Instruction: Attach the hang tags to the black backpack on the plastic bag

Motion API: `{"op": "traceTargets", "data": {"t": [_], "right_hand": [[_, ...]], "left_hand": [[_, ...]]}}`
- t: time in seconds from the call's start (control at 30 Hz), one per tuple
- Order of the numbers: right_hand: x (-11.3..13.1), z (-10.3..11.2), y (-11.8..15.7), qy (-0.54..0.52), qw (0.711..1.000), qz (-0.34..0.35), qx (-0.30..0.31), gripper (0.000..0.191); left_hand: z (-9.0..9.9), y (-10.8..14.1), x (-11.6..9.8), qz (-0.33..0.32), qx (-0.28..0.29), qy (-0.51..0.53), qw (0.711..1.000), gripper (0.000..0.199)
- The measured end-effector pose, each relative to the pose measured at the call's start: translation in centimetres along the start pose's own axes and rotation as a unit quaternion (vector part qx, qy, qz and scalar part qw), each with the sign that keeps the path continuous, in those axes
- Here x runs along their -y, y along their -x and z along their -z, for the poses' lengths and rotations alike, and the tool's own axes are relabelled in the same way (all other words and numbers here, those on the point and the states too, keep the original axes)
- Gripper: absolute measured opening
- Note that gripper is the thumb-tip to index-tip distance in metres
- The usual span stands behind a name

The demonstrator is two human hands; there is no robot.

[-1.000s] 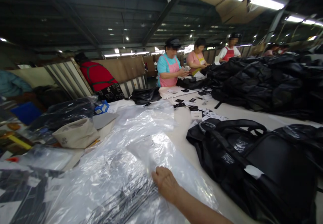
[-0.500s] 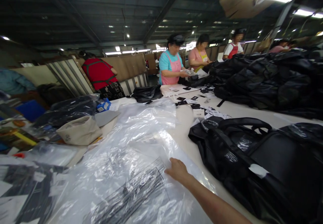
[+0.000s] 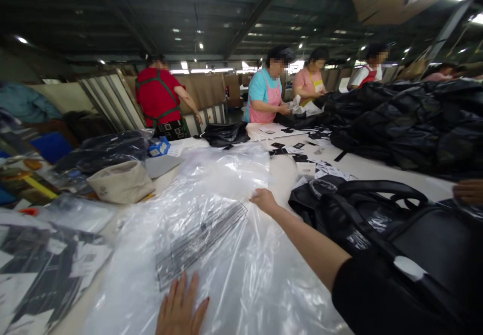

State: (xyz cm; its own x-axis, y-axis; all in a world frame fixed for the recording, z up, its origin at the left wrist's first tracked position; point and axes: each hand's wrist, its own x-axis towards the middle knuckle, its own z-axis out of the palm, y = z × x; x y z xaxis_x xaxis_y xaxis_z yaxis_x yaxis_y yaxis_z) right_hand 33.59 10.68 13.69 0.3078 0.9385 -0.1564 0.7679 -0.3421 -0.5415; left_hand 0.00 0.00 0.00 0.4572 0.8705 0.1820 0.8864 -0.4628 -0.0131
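Note:
A large clear plastic bag (image 3: 260, 269) with a block of black print is spread over the table in front of me. My left hand (image 3: 181, 307) lies flat on its near part, fingers spread, just below the print. My right hand (image 3: 265, 201) is stretched forward and pinches the bag near the upper right corner of the print; its fingertips are partly hidden. Right of my right arm lies a black backpack (image 3: 362, 214) with a carry handle and a white oval piece on it.
A beige fabric bin (image 3: 121, 181) and a blue box (image 3: 159, 146) stand at the left. Loose tags (image 3: 324, 169) lie beyond the backpack, near a heap of black bags (image 3: 411, 118). Another person's hand (image 3: 468, 191) reaches in at the right edge. Several co-workers stand behind the table.
My left hand has come into view and rests on the bag. My right hand has moved farther away with the plastic, and the printed block has shifted forward. A hand has appeared at the right edge.

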Motion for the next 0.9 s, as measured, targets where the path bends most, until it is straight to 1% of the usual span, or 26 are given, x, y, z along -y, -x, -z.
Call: {"op": "traceTargets", "data": {"t": [0.07,0.13,0.17,0.2,0.23,0.3,0.33,0.4,0.5,0.6,0.73,0.8,0.9], "right_hand": [[-1.8,-0.2,-1.4,-0.002,1.000,-0.013,0.003,0.043],[-4.1,-0.6,-1.7,0.000,0.999,-0.039,0.009,0.071],[-5.3,-0.9,-1.5,0.003,0.998,-0.057,0.015,0.080],[-6.4,-1.1,-1.2,0.004,0.997,-0.075,0.020,0.084],[-7.3,-1.3,-0.7,0.005,0.995,-0.092,0.026,0.082],[-8.6,-1.5,0.3,0.004,0.993,-0.118,0.030,0.070],[-8.9,-1.6,0.7,0.002,0.991,-0.127,0.031,0.064],[-8.8,-1.6,1.2,-0.001,0.990,-0.135,0.035,0.057],[-7.3,-1.3,1.5,0.015,0.991,-0.126,0.048,0.049],[-5.3,-1.0,2.0,0.071,0.992,-0.091,0.048,0.034],[-2.7,-1.4,3.2,0.162,0.986,-0.022,0.027,0.016],[-1.9,-1.7,3.8,0.194,0.981,0.013,0.022,0.018],[-1.7,-2.1,4.5,0.224,0.973,0.050,0.023,0.023]], "left_hand": [[0.3,-1.8,-0.2,-0.004,0.007,-0.022,1.000,0.053],[0.8,-2.7,-0.2,0.004,-0.007,-0.040,0.999,0.056],[1.1,-2.8,0.0,0.004,-0.014,-0.045,0.999,0.057],[1.3,-2.9,0.2,0.003,-0.018,-0.047,0.999,0.057],[1.5,-2.8,0.4,0.000,-0.019,-0.047,0.999,0.057],[1.8,-2.7,0.9,-0.005,-0.019,-0.043,0.999,0.059],[1.9,-2.6,1.1,-0.006,-0.022,-0.042,0.999,0.061],[2.0,-2.6,1.2,-0.005,-0.033,-0.040,0.999,0.063],[2.0,-2.6,1.2,-0.016,-0.041,-0.039,0.998,0.063],[2.0,-2.6,1.1,-0.032,-0.049,-0.034,0.998,0.063],[2.2,-2.5,1.1,-0.020,-0.021,-0.024,0.999,0.063],[2.3,-2.3,1.2,-0.015,-0.013,-0.020,1.000,0.063],[2.2,-2.1,1.6,-0.037,0.000,0.004,0.999,0.059]]}}
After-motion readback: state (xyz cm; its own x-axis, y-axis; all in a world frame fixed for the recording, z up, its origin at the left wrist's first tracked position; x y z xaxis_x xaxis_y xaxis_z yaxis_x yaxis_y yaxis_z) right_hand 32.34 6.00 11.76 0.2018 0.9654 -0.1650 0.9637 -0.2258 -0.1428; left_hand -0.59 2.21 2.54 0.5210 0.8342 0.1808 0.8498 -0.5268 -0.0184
